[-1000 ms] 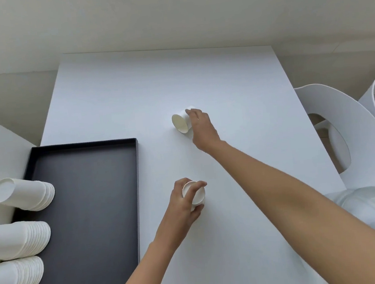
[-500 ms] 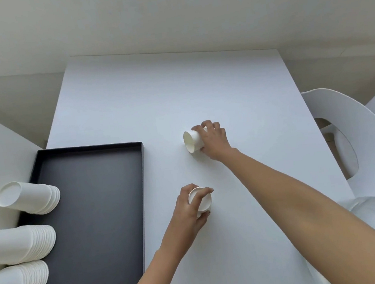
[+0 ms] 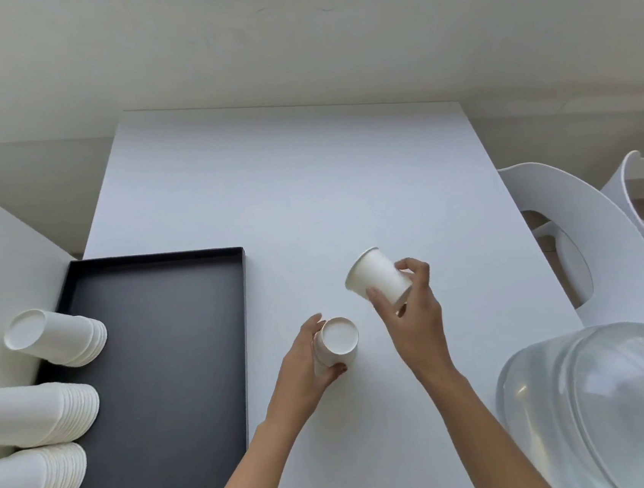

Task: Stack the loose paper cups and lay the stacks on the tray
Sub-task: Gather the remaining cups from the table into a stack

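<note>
White table [image 3: 306, 189] — black tray [image 3: 160, 380] at its left edge holds cup stacks [image 3: 40, 412].

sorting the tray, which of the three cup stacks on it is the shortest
The far stack, nearest the black tray's back edge: only a few rims show, while the two nearer stacks show many.

I am seeing three stacks of cups [image 3: 47, 407] lying on one black tray [image 3: 167, 379], which is sitting on one white table [image 3: 287, 191]. I am holding two loose cups, one cup [image 3: 380, 282] in my right hand [image 3: 412, 321] and another cup [image 3: 336, 341] in my left hand [image 3: 305, 361]. Two white chairs [image 3: 606, 237] are standing at the right.
</note>
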`<state>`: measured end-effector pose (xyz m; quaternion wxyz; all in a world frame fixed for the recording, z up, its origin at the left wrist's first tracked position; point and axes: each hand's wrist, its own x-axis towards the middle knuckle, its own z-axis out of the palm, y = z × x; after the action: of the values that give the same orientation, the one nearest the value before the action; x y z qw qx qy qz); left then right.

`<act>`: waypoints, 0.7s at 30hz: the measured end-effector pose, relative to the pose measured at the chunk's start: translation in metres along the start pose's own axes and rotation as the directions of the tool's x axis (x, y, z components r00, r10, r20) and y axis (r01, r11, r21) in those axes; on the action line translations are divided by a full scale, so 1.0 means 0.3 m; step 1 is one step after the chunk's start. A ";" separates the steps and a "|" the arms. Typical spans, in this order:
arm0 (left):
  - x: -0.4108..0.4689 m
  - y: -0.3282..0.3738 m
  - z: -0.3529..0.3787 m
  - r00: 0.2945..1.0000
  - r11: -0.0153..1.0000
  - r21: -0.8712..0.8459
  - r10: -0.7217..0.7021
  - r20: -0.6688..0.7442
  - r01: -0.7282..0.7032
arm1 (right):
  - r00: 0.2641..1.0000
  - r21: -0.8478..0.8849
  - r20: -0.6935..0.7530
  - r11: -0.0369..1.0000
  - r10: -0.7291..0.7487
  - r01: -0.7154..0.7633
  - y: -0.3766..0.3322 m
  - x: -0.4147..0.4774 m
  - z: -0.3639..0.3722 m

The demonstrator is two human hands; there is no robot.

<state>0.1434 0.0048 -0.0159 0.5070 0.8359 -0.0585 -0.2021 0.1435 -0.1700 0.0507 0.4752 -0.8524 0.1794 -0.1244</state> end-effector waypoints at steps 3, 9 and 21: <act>-0.025 -0.022 -0.005 0.999 0.999 -0.015 -0.031 -0.036 0.030 | 0.993 -0.078 0.020 0.990 -0.113 0.114 -0.042 -0.083 -0.041; -0.103 -0.059 -0.016 0.992 0.999 -0.007 -0.045 -0.116 0.045 | 0.930 -0.438 0.291 0.834 -0.223 0.336 -0.065 -0.153 -0.016; -0.249 -0.091 -0.046 0.964 0.995 -0.068 -0.091 -0.251 0.077 | 0.881 -0.603 0.448 0.678 -0.149 0.421 0.030 -0.166 0.151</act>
<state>0.0779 0.0519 -0.0132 0.5251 0.8417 0.0482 -0.1161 0.1142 -0.1187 0.0175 0.1254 -0.9913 -0.0163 0.0363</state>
